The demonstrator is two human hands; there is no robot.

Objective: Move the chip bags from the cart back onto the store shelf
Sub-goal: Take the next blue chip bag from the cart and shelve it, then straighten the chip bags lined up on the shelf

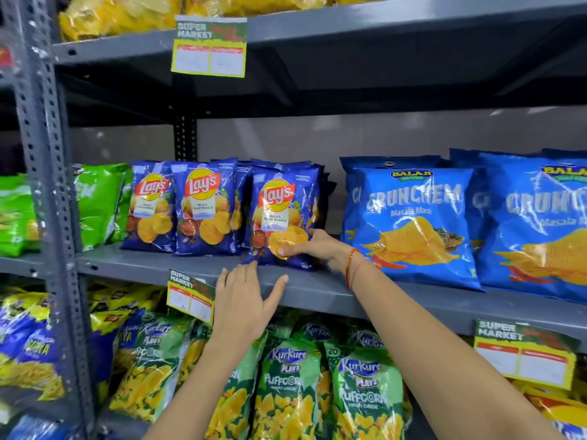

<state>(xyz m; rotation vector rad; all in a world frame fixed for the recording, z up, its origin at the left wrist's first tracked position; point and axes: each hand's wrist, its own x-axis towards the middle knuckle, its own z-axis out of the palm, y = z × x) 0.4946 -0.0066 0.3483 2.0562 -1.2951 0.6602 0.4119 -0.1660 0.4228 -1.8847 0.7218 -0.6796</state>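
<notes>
Three blue Lay's bags face out on the grey middle shelf (152, 265), just left of frame centre, with more stacked behind them. My right hand (313, 247) grasps the rightmost Lay's bag (281, 214) low down: the thumb lies across the printed chip on its front and the fingers curl round its right edge, the bag standing upright on the shelf with its bottom near the front lip. A red thread (349, 265) circles that wrist. My left hand (243, 301) is released, fingers spread, holding nothing; it sits at the shelf's front edge below that bag, fingertips just short of the bag's lower left corner, and whether they touch the shelf I cannot tell. To the right stand large blue Crunchem bags (413, 223), apart from the Lay's by a small gap. Green bags (98, 201) fill the left end. A price tag (190, 296) hangs beside my left hand, and Kurkure bags (289, 385) crowd the lower shelf.
</notes>
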